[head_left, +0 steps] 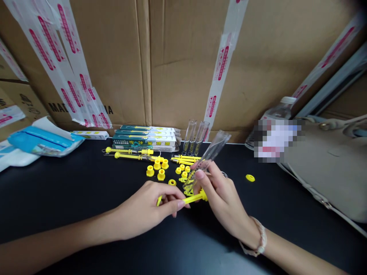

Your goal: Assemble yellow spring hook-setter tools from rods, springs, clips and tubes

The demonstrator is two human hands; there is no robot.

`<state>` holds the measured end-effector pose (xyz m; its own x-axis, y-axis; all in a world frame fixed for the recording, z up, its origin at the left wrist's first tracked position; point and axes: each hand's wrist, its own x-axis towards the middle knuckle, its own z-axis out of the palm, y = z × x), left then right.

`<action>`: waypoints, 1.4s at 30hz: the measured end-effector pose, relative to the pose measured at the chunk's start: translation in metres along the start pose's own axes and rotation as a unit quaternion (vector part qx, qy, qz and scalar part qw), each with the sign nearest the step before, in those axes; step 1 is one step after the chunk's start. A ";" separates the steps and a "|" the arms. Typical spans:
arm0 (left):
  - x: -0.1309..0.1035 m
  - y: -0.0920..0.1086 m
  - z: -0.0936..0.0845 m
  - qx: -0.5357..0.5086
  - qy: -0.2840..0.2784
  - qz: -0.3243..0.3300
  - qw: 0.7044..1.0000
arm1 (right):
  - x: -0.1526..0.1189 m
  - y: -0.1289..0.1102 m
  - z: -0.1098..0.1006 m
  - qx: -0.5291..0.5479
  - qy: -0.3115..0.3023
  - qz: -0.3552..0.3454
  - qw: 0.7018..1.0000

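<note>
My left hand (156, 200) pinches the near end of a yellow plastic rod (192, 198) between thumb and fingers. Closed around a clear tube (210, 151), my right hand (219, 191) tilts it up and to the right; the rod's wider yellow end is at this hand's fingers. Just beyond the hands lie yellow caps (161, 175), smaller yellow caps (178, 170) and flat yellow pieces, partly hidden by the tube. More clear tubes (191, 139) stand upright behind them. Yellow rods with metal parts (132, 156) lie to the left of these.
Stacked small boxes (145, 139) stand at the back against large cardboard (183, 68). A blue packet (46, 139) is at the left. On the right are a plastic bottle (282, 109), a beige bag (329, 164) and a lone yellow ring (250, 178) on the black table (114, 252).
</note>
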<state>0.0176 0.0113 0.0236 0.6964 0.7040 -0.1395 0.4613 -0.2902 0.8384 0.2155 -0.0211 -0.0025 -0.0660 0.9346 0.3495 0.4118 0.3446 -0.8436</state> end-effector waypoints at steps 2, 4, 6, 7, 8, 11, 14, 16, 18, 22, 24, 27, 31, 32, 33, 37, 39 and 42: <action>-0.001 -0.001 0.001 0.014 0.016 0.005 1.000 | 0.001 0.000 -0.001 -0.005 0.009 -0.002 1.000; -0.002 -0.002 0.000 0.018 0.029 0.011 0.999 | 0.003 0.000 -0.002 0.003 0.008 0.008 1.000; -0.002 -0.005 0.000 0.017 0.042 0.016 0.999 | 0.004 0.000 -0.003 0.021 0.013 0.014 1.000; -0.002 -0.006 -0.001 0.016 0.048 0.020 0.999 | 0.004 0.001 -0.003 0.031 0.020 0.013 0.999; -0.002 -0.008 -0.001 0.014 0.054 0.024 0.998 | 0.005 0.001 -0.003 0.037 0.029 0.010 0.999; -0.003 -0.014 -0.001 0.001 0.067 0.031 0.997 | 0.007 0.004 -0.005 0.039 0.060 -0.003 0.997; -0.005 -0.019 -0.002 -0.021 0.074 0.037 0.996 | 0.016 0.013 -0.015 0.044 0.120 -0.022 0.992; -0.008 -0.022 -0.002 -0.032 0.081 0.041 0.995 | 0.027 0.024 -0.027 0.005 0.181 -0.038 0.983; -0.010 -0.024 -0.001 -0.035 0.092 0.034 0.995 | 0.039 0.038 -0.040 -0.068 0.209 -0.039 0.975; -0.011 -0.027 0.001 -0.023 0.113 -0.002 0.993 | 0.060 0.072 -0.061 -0.120 0.179 -0.012 0.976; -0.011 -0.028 0.003 -0.019 0.121 -0.003 0.992 | 0.067 0.086 -0.065 -0.138 0.156 0.000 0.978; -0.010 -0.029 0.006 -0.020 0.127 0.002 0.992 | 0.074 0.099 -0.064 -0.150 0.136 0.006 0.979; -0.011 -0.030 0.007 -0.010 0.130 0.010 0.991 | 0.077 0.101 -0.060 -0.152 0.125 -0.006 0.980; -0.011 -0.030 0.007 -0.003 0.131 0.013 0.991 | 0.077 0.101 -0.059 -0.153 0.123 -0.010 0.981; -0.012 -0.031 0.007 0.005 0.131 0.016 0.991 | 0.077 0.100 -0.058 -0.153 0.120 -0.013 0.981; -0.012 -0.033 0.008 0.035 0.137 0.029 0.990 | 0.077 0.102 -0.057 -0.152 0.109 -0.025 0.982; -0.012 -0.033 0.009 0.046 0.141 0.034 0.988 | 0.077 0.103 -0.057 -0.152 0.106 -0.030 0.982; -0.013 -0.033 0.010 0.054 0.144 0.039 0.987 | 0.076 0.104 -0.055 -0.155 0.103 -0.037 0.982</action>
<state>-0.0009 0.0055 -0.0080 0.5541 0.8273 0.0923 0.4796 -0.4079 0.7769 0.3029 0.0807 -0.0411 0.0663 0.8592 0.5074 0.6717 0.3376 -0.6595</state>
